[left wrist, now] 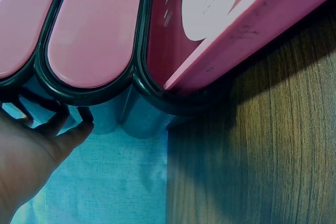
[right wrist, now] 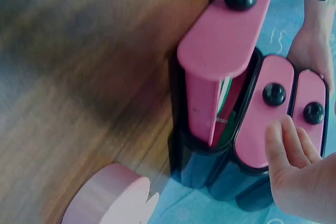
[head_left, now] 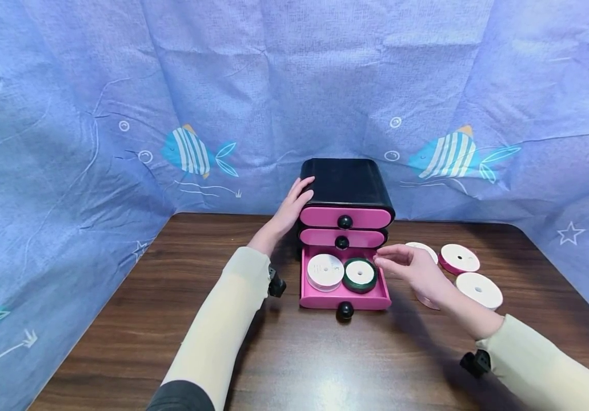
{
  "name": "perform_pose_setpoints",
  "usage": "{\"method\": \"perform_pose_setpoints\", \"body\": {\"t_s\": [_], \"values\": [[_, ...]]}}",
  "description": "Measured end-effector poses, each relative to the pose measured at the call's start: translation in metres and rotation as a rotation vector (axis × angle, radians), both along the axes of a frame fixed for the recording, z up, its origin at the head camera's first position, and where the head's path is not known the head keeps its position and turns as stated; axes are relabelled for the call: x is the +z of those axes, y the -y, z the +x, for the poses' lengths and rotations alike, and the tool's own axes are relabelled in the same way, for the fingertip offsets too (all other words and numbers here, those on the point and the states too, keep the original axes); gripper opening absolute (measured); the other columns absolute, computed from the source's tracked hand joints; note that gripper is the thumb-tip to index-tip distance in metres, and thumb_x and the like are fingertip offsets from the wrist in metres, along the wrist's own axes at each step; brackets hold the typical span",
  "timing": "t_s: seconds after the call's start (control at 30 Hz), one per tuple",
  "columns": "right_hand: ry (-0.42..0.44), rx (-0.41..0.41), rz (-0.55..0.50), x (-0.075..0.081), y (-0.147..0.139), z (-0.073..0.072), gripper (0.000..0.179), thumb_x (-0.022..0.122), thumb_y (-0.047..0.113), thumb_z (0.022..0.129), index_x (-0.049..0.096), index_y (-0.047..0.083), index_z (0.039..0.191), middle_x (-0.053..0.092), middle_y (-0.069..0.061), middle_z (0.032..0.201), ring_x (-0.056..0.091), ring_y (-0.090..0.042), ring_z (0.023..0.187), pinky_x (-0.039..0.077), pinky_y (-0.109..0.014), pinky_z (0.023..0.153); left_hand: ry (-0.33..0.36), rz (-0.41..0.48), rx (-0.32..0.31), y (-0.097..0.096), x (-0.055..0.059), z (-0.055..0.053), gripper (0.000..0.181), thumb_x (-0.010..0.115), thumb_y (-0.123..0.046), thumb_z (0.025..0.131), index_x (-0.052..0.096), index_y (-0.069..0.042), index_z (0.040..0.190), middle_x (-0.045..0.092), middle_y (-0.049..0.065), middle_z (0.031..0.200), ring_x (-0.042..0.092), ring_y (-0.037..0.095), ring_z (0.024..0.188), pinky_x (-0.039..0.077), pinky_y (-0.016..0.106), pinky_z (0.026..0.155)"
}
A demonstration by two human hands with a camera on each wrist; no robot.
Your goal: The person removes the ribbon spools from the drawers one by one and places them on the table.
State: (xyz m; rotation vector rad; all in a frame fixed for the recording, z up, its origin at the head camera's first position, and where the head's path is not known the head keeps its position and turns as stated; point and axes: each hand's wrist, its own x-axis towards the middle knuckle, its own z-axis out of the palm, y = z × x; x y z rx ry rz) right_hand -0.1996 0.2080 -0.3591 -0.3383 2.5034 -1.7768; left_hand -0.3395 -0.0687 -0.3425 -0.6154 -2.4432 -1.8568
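Observation:
A black cabinet (head_left: 348,182) with three pink drawers stands at the back of the table. Its bottom drawer (head_left: 320,299) is pulled out and holds a white ribbon spool (head_left: 325,270) on the left and a dark green ribbon spool (head_left: 360,274) on the right. My left hand (head_left: 290,208) rests against the cabinet's upper left side, and in the left wrist view its fingertips touch the black shell. Over the right edge of the drawer hovers my right hand (head_left: 417,271), its fingers extended and holding nothing, as the right wrist view shows.
Right of the cabinet, several more ribbon spools lie on the wooden table (head_left: 181,274), among them a bright pink spool (head_left: 459,259) and a white-faced spool (head_left: 479,290). The right forearm passes close to them. A blue fish-print cloth (head_left: 325,74) hangs behind the table.

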Motion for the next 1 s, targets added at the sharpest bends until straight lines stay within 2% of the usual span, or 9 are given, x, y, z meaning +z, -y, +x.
{"method": "perform_pose_setpoints", "body": {"t_s": [0.07,0.13,0.3,0.43,0.57,0.73,0.83,1.0], "values": [[0.001,0.012,0.009,-0.002,0.0,-0.005,0.049,0.071,0.018,0.091,0.056,-0.013,0.125,0.06,-0.029,0.121,0.062,-0.02,0.105,0.052,-0.03,0.084,-0.001,-0.002,0.003,0.0,0.0,0.0,0.053,0.043,-0.037,0.101,0.038,-0.019,0.151,0.005,0.008,0.162,0.002,0.023,0.147,0.008,0.052,0.113],[-0.009,0.014,0.08,-0.006,-0.001,-0.009,0.052,0.072,0.024,0.089,0.057,-0.009,0.127,0.06,-0.025,0.124,0.06,-0.025,0.109,0.051,-0.029,0.085,-0.002,-0.005,0.006,0.0,0.0,-0.001,0.053,0.043,-0.038,0.101,0.038,-0.019,0.151,0.005,0.008,0.162,0.002,0.023,0.147,0.008,0.052,0.113],[-0.069,0.02,0.264,-0.019,-0.001,-0.02,0.059,0.075,0.033,0.087,0.057,-0.004,0.129,0.059,-0.022,0.126,0.058,-0.037,0.114,0.05,-0.043,0.089,-0.008,-0.013,0.009,0.0,0.0,-0.001,0.053,0.043,-0.037,0.101,0.038,-0.019,0.15,0.006,0.008,0.162,0.003,0.023,0.147,0.009,0.051,0.114],[-0.15,0.031,0.36,-0.03,0.0,-0.028,0.058,0.076,0.033,0.085,0.058,-0.003,0.127,0.062,-0.021,0.121,0.058,-0.036,0.112,0.046,-0.051,0.092,-0.01,-0.014,0.007,-0.001,0.0,0.0,0.053,0.043,-0.037,0.101,0.038,-0.019,0.15,0.006,0.008,0.162,0.003,0.023,0.147,0.008,0.052,0.113],[-0.193,0.051,0.446,-0.04,0.003,-0.033,0.059,0.078,0.033,0.083,0.059,-0.002,0.126,0.064,-0.02,0.116,0.059,-0.032,0.105,0.046,-0.049,0.089,-0.013,-0.017,0.011,-0.002,0.001,0.0,0.052,0.043,-0.037,0.101,0.038,-0.019,0.15,0.006,0.008,0.162,0.003,0.023,0.147,0.008,0.052,0.113],[-0.22,0.096,0.491,-0.046,0.006,-0.035,0.066,0.08,0.037,0.08,0.056,0.0,0.129,0.062,-0.019,0.119,0.058,-0.031,0.102,0.046,-0.048,0.087,-0.015,-0.012,0.008,-0.002,0.001,0.0,0.052,0.043,-0.036,0.101,0.038,-0.019,0.15,0.005,0.008,0.162,0.002,0.023,0.147,0.007,0.052,0.113],[-0.241,0.138,0.492,-0.049,0.007,-0.037,0.069,0.081,0.036,0.079,0.054,0.0,0.131,0.059,-0.019,0.123,0.056,-0.033,0.11,0.043,-0.052,0.093,-0.011,-0.009,0.003,-0.001,0.0,0.0,0.053,0.043,-0.036,0.101,0.037,-0.019,0.151,0.005,0.008,0.162,0.002,0.023,0.147,0.007,0.053,0.113],[-0.28,0.208,0.514,-0.056,0.008,-0.042,0.076,0.083,0.035,0.076,0.051,-0.001,0.134,0.056,-0.02,0.128,0.055,-0.033,0.113,0.041,-0.051,0.095,-0.009,-0.012,0.003,-0.001,0.0,0.001,0.053,0.043,-0.036,0.101,0.037,-0.019,0.151,0.004,0.008,0.162,0.001,0.023,0.147,0.007,0.053,0.113]]}}
